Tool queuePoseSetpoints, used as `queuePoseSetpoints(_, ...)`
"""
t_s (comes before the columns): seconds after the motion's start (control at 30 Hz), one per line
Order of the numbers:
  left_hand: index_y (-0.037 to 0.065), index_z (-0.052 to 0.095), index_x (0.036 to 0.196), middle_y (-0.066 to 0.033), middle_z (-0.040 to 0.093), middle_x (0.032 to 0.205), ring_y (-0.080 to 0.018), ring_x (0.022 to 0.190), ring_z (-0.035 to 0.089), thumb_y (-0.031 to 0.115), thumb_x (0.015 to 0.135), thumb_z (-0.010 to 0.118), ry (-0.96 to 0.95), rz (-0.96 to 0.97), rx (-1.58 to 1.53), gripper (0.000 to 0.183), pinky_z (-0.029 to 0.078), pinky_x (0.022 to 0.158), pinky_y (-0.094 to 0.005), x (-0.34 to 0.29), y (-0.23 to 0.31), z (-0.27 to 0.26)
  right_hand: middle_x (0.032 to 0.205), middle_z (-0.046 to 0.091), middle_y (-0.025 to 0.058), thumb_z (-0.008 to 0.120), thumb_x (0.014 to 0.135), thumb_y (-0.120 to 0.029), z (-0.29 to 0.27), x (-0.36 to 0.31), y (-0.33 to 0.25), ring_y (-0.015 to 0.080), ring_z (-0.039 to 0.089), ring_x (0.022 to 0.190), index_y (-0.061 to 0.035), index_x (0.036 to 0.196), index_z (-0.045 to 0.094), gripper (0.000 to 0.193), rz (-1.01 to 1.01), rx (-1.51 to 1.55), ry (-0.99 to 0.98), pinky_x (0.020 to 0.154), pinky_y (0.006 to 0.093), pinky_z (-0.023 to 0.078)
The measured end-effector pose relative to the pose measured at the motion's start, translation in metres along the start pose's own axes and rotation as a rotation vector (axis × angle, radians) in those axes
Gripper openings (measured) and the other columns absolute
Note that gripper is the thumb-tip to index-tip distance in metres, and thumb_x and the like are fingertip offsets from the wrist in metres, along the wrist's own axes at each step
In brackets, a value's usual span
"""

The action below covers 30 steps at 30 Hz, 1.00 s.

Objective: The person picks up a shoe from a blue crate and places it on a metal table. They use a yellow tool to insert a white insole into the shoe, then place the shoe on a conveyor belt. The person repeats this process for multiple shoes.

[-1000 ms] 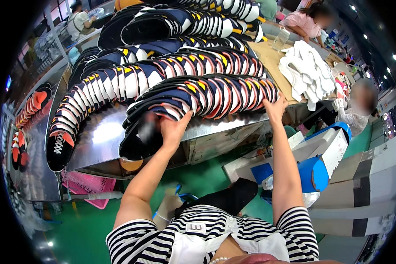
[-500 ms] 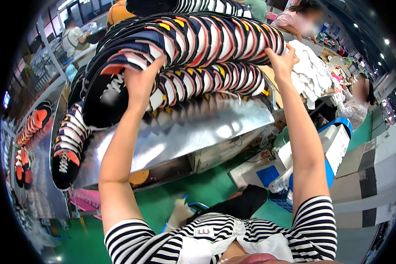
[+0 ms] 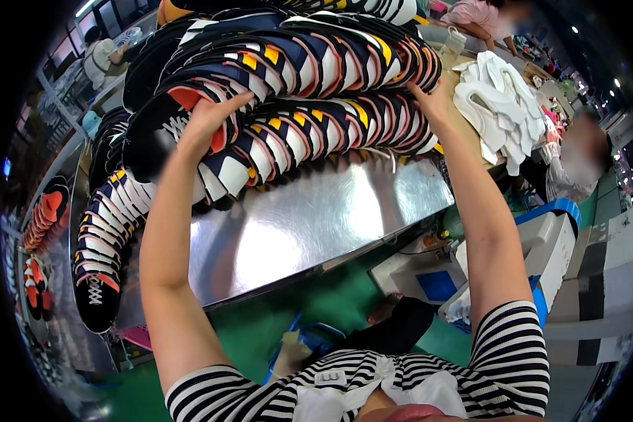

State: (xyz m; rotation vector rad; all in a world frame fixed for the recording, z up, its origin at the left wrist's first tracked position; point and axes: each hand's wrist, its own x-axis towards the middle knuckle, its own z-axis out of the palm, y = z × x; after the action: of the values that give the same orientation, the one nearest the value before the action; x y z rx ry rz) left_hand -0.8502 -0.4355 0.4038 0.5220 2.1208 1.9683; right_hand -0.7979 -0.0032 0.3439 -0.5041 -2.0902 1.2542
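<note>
Above the shiny steel table (image 3: 316,225), both hands' fingers (image 3: 221,109) clasp a shoe row (image 3: 309,70).

Single head-worn fisheye view looked steeply down and forward from close above the steel table (image 3: 330,218); forearms entered from the lower edge.

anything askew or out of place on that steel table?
Nothing stands out. The left hand and right hand clamp the ends of a tidy row of shoe uppers; other rows lie stacked on the steel table. No spill or damage visible.
</note>
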Motion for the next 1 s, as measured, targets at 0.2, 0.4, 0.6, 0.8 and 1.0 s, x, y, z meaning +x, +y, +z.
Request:
queuePoseSetpoints(0.2,-0.007,0.044,0.126,-0.0164,0.053,0.122,-0.0201,0.108,0.053,0.023,0.081,0.071,0.225,0.134,0.159,0.06,0.043,0.093,-0.0293,-0.017,-0.025,-0.033,0.123,0.05,0.0299,0.073,0.071,-0.035,-0.022,-0.01,-0.014,0.0384,0.049,0.117,0.0095,0.129,0.038,0.081,-0.01,-0.312,0.049,0.099,0.0401,0.039)
queuePoseSetpoints(0.4,-0.006,0.042,0.127,-0.0171,0.049,0.124,-0.0215,0.115,0.048,0.01,0.086,0.063,0.433,0.638,0.297,0.049,0.037,0.099,-0.0329,-0.111,-0.044,0.041,0.113,0.058,0.0166,0.069,0.076,-0.039,-0.119,-0.024,-0.045,0.0213,0.063,0.078,0.0038,0.127,0.045,0.071,-0.088,-0.59,-0.173,0.067,0.0338,0.051)
queuePoseSetpoints(0.6,-0.001,0.055,0.108,-0.0125,0.062,0.097,-0.025,0.083,0.055,-0.003,0.08,0.062,-0.427,0.53,0.408,0.029,0.044,0.074,-0.0324,-0.28,-0.125,0.204,0.107,0.064,0.0158,0.068,0.076,-0.045,-0.241,-0.14,-0.139,0.0264,0.064,0.085,-0.0032,0.117,0.059,0.059,-0.195,-0.716,-0.506,0.067,0.0351,0.054)
queuePoseSetpoints(0.8,0.002,0.059,0.107,-0.0089,0.064,0.1,-0.0152,0.077,0.055,-0.003,0.08,0.063,-1.313,0.417,0.214,0.028,0.045,0.071,-0.0257,-0.412,-0.125,0.354,0.111,0.061,0.0184,0.062,0.083,-0.04,-0.483,-0.432,-0.145,0.0241,0.062,0.094,0.0014,0.121,0.053,0.057,0.152,-0.728,-0.304,0.083,0.0343,0.05)
queuePoseSetpoints(1.0,0.001,0.059,0.108,-0.0087,0.065,0.096,-0.0148,0.08,0.059,-0.001,0.08,0.064,-1.899,0.238,0.287,0.028,0.046,0.068,-0.0246,-0.511,-0.136,0.492,0.117,0.057,0.0121,0.064,0.082,-0.043,-0.665,-0.814,0.071,0.0186,0.058,0.094,-0.0009,0.131,0.044,0.068,0.655,-0.298,0.829,0.082,0.0299,0.047)
